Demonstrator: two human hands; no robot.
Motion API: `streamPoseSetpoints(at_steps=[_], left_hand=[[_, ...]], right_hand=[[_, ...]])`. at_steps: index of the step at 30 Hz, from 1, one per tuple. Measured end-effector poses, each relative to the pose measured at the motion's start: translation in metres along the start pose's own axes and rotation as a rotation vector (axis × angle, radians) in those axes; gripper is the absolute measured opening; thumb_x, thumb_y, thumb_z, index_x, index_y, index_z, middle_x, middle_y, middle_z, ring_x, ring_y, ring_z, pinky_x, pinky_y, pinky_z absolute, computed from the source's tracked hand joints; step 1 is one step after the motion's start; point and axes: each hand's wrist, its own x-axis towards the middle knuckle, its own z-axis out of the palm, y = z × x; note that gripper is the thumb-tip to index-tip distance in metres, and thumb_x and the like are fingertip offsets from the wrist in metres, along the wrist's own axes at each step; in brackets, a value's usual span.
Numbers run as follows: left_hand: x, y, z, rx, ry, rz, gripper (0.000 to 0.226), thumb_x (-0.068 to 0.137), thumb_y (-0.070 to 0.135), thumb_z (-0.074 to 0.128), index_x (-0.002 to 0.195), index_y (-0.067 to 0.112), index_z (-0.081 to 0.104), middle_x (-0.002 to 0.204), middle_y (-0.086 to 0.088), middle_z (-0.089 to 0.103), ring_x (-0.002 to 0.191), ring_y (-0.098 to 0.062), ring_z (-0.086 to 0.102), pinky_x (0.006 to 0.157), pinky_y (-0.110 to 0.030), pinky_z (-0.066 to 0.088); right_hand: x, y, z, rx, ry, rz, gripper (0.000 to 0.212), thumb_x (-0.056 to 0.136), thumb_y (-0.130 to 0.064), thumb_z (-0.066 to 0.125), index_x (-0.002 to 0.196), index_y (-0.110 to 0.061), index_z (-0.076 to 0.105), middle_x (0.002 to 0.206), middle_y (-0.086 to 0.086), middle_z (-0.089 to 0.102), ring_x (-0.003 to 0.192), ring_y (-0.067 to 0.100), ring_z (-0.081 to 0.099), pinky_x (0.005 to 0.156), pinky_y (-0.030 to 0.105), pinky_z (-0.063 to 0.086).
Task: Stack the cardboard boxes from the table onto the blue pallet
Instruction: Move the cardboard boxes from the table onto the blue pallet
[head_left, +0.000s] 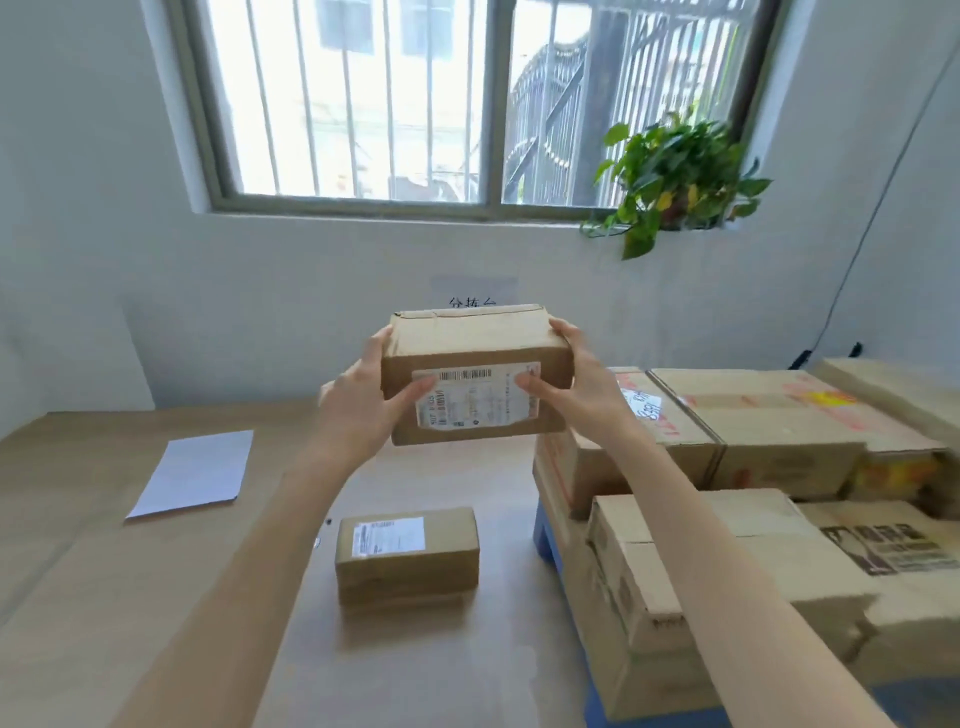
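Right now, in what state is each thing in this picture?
held box, closed, lifted above the table, label toward the camera.
left hand, grips the held box's left end.
right hand, grips its right end.
small box, closed, lying on the table, label up.
paper, flat on the table.
pallet, loaded with stacked boxes.
plant, leafy, on the sill.

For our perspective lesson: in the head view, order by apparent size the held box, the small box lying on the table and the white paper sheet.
1. Held box
2. Small box on the table
3. Paper sheet
This is apparent size only. True sizes stay unsure, because their distances from the camera differ.
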Motion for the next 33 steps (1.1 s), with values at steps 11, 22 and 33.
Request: streamPoseSetpoints(at_steps=[11,22,33], left_hand=[[0.001,0.176,0.113,-0.149,-0.103,0.279,0.070,0.089,0.056,0.052,0.146,0.026,0.026,0.124,0.003,0.063,0.110,-0.020,0.060,0.104,-0.051,0.038],[-0.063,0.341,0.281,-0.223,-0.257,0.261,0.074,0.089,0.056,0.053,0.149,0.026,0.020,0.121,-0.002,0.066,0.110,-0.024,0.061,0.099,-0.046,0.045],[-0.122,0.348,0.360,-0.100,-0.332,0.047,0.060,0.081,0.043,0.070,0.127,0.030,0.034,0.112,0.004,0.067,0.102,-0.019,0.063,0.093,-0.046,0.048]], right_hand=[[-0.070,0.061,-0.198,-0.071,0.271,0.104,0.073,0.087,-0.037,0.067,0.146,-0.036,0.023,0.140,-0.001,0.045,0.119,0.013,0.046,0.096,0.038,0.048],[-0.140,0.200,-0.378,-0.071,0.239,0.174,0.050,0.086,-0.034,0.067,0.125,-0.036,0.037,0.113,-0.028,0.045,0.113,0.017,0.055,0.086,0.035,0.055],[-0.159,0.322,-0.396,0.025,-0.028,0.246,0.049,0.084,-0.027,0.073,0.119,-0.034,0.039,0.119,-0.013,0.055,0.111,0.015,0.058,0.088,0.037,0.055]])
